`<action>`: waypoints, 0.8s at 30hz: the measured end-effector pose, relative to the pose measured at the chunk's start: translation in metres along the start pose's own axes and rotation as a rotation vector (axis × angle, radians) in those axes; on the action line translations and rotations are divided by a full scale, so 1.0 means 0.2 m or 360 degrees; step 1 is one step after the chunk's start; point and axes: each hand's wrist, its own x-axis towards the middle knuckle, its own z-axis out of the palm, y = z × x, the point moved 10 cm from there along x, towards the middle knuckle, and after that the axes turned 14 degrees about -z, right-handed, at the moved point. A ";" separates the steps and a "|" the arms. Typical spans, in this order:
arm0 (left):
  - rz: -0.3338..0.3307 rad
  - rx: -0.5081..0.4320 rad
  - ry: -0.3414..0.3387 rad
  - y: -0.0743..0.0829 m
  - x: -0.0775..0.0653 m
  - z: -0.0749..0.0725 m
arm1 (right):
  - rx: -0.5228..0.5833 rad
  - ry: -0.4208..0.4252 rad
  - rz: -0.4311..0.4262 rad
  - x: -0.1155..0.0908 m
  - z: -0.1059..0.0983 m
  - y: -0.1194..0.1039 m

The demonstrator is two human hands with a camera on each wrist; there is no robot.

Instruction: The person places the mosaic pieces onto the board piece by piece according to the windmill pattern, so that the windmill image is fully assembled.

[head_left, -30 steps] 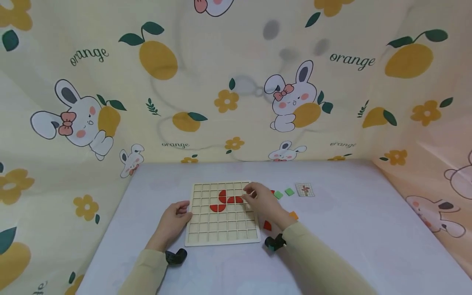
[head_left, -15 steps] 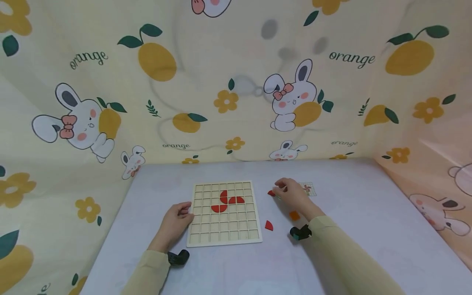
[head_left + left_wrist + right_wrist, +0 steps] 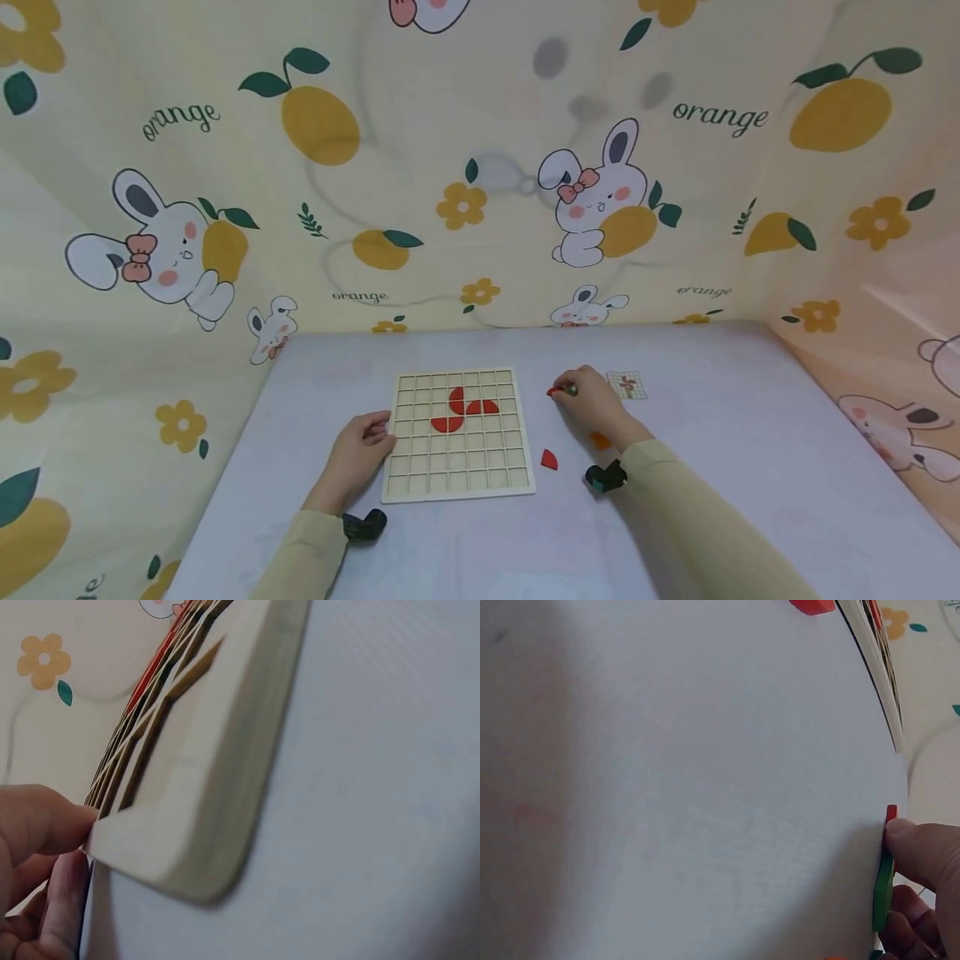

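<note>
"Printed cloth (image 3: 495, 108) behind, pale table (image 3: 465, 550) below. Fingers?"

"My left fingers (image 3: 45, 821) hold the rim of the grid board (image 3: 480, 479); my right fingers (image 3: 928, 855) pinch a red piece (image 3: 892, 811) right of it, green piece (image 3: 883, 892) just beside; whether gripped too, can't tell."

"Risks?"

"Pinch looks shallow: I might drop the red piece or drag the green. Left-side tug could shift the board."

"Materials?"

"Board: wood-like, thin raised strips, square cells. Loose red wedge (image 3: 549, 459): flat, quarter-round."
</note>
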 end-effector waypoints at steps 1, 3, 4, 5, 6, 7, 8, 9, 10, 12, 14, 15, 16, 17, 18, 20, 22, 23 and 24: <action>-0.0001 -0.0002 -0.0001 0.00 0.00 0.00 | 0.0000 -0.0003 0.0005 0.00 0.00 0.00; 0.0005 -0.0008 -0.0006 0.01 -0.01 0.00 | -0.0003 -0.0005 0.0018 0.00 0.00 0.00; 0.0007 -0.0006 -0.0008 0.01 -0.01 0.00 | -0.0004 -0.0008 0.0024 0.00 0.00 -0.01; 0.0007 -0.0010 -0.0007 0.01 -0.02 -0.01 | -0.0003 -0.0012 0.0028 0.00 0.00 -0.01; 0.0009 -0.0011 -0.0005 0.02 -0.02 -0.01 | -0.0003 -0.0015 0.0033 0.00 0.00 -0.01; 0.0009 -0.0013 -0.0005 0.02 -0.02 -0.01 | -0.0001 -0.0014 0.0034 0.00 0.00 -0.01; 0.0010 -0.0013 -0.0003 0.02 -0.02 -0.01 | 0.0004 -0.0013 0.0032 0.00 0.00 -0.01; 0.0008 -0.0013 -0.0001 0.02 -0.02 -0.01 | 0.0008 -0.0010 0.0030 0.00 0.00 -0.02; 0.0007 -0.0013 0.0000 0.02 -0.02 -0.01 | 0.0008 -0.0004 0.0028 0.00 -0.01 -0.02; 0.0007 -0.0011 0.0002 0.03 -0.02 -0.01 | -0.0002 0.0010 0.0006 0.01 -0.01 -0.03; 0.0005 -0.0012 0.0003 0.03 -0.02 -0.01 | -0.0033 0.0033 -0.0036 0.01 -0.02 -0.04; 0.0007 -0.0014 0.0004 0.03 -0.02 -0.01 | -0.0044 0.0048 -0.0054 0.01 -0.02 -0.05; 0.0009 -0.0013 0.0005 0.03 -0.02 -0.01 | -0.0052 0.0059 -0.0073 0.01 -0.02 -0.06; 0.0008 -0.0014 0.0004 0.03 -0.02 -0.01 | -0.0054 0.0068 -0.0092 0.01 -0.02 -0.06; 0.0005 -0.0014 0.0003 0.03 -0.02 -0.01 | -0.0049 0.0078 -0.0107 0.01 -0.02 -0.07; -0.0005 -0.0003 0.0002 0.02 -0.01 -0.01 | -0.0034 0.0091 -0.0111 0.01 -0.01 -0.07; -0.0013 0.0008 0.0003 0.01 -0.01 -0.01 | -0.0019 0.0097 -0.0111 0.01 -0.01 -0.07; -0.0016 0.0013 0.0003 0.01 -0.01 -0.01 | -0.0015 0.0104 -0.0111 0.01 -0.01 -0.06; -0.0012 0.0018 0.0005 0.01 -0.01 -0.01 | -0.0013 0.0112 -0.0116 0.01 -0.01 -0.07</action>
